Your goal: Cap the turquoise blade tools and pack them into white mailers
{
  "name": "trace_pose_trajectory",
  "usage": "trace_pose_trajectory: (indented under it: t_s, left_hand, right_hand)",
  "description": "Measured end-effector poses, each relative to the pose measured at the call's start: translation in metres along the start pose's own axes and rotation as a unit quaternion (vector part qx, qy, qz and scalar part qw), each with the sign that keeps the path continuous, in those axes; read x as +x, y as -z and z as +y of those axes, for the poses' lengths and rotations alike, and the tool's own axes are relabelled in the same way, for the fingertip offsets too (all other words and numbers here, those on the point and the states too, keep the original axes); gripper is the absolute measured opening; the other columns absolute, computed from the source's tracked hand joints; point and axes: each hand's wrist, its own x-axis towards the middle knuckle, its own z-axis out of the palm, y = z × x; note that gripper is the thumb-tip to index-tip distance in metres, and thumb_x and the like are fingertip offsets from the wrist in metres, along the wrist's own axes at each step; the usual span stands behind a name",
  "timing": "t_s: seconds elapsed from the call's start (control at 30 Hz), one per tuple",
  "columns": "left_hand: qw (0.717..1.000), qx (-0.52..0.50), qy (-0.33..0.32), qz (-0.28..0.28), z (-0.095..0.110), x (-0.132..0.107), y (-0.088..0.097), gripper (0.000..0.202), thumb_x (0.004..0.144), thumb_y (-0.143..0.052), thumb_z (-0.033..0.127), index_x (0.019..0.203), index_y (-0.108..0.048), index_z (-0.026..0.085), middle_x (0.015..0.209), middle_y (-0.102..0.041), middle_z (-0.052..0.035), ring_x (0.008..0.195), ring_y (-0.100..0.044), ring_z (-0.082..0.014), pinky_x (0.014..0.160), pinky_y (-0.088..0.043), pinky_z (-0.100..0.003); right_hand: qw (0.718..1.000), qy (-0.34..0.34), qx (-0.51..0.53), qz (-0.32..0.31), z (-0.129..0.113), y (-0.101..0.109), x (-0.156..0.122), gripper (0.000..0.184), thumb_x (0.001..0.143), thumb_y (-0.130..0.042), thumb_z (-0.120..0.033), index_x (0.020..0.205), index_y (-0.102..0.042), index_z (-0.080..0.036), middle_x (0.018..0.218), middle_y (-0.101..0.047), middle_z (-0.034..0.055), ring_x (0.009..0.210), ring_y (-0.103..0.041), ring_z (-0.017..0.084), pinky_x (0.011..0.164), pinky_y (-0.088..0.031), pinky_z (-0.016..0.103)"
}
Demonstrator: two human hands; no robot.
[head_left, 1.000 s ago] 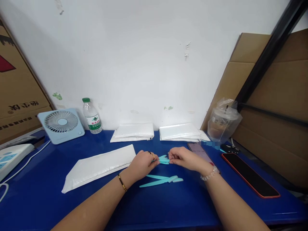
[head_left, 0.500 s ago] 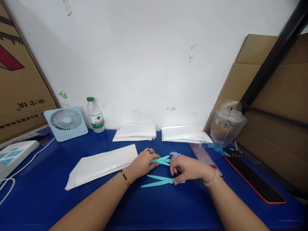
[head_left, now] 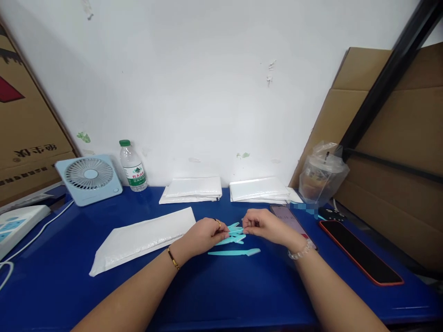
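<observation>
Over the middle of the blue table (head_left: 242, 295), my left hand (head_left: 202, 236) pinches the left ends of a small bunch of teal plastic sticks (head_left: 234, 234). My right hand (head_left: 265, 226) pinches the same bunch from the right, fingers closed on its tips. One more teal stick (head_left: 234, 252) lies flat on the table just below the bunch. A white padded mailer (head_left: 141, 240) lies to the left of my left hand.
Two stacks of white mailers (head_left: 192, 189) (head_left: 259, 190) sit at the back by the wall. A small fan (head_left: 89, 177) and water bottle (head_left: 132, 167) stand back left. Two phones (head_left: 360, 251) (head_left: 289, 217) and a bagged drink cup (head_left: 321, 175) are on the right. Cardboard (head_left: 398, 138) leans right.
My right hand dropped to the two sticks lying on the table, took one up and brought it to the bunch held by my left hand. One stick is left lying there.
</observation>
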Motion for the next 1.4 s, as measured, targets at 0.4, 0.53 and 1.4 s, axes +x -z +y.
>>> trace_pose_trajectory:
  t_s: [0.4, 0.53, 1.4]
  left_hand:
    - [0.997, 0.07, 0.012, 0.012, -0.016, -0.001, -0.012, 0.063, 0.072, -0.063, 0.054, 0.127, -0.05, 0.025, 0.118, -0.053, -0.0086, 0.108, -0.046, -0.0273, 0.09, -0.04, -0.038]
    - [0.998, 0.053, 0.015, 0.013, -0.019, 0.001, -0.016, 0.048, 0.078, -0.06, 0.045, 0.121, -0.054, 0.024, 0.113, -0.054, -0.0079, 0.107, -0.047, -0.0251, 0.092, -0.039, -0.037]
    - [0.956, -0.261, 0.109, -0.081, 0.0, -0.006, 0.018, 0.042, 0.08, -0.051, 0.051, 0.1, -0.063, 0.017, 0.067, -0.052, 0.0002, 0.055, -0.04, -0.008, 0.045, -0.029, -0.018]
  right_hand:
    - [0.997, -0.032, -0.044, -0.05, 0.018, 0.014, -0.007, 0.022, 0.073, -0.066, -0.038, 0.083, -0.067, -0.018, 0.083, -0.061, 0.003, 0.071, -0.056, 0.014, 0.061, -0.041, 0.023]
    - [0.981, -0.002, -0.058, -0.183, 0.002, 0.001, -0.006, 0.021, 0.065, -0.074, -0.033, 0.076, -0.067, -0.017, 0.073, -0.059, -0.0002, 0.062, -0.052, 0.011, 0.055, -0.037, 0.022]
    - [0.999, -0.025, -0.015, 0.025, -0.002, 0.006, -0.004, 0.016, 0.079, -0.06, -0.034, 0.081, -0.065, -0.018, 0.07, -0.061, 0.0006, 0.058, -0.05, 0.011, 0.052, -0.036, 0.022]
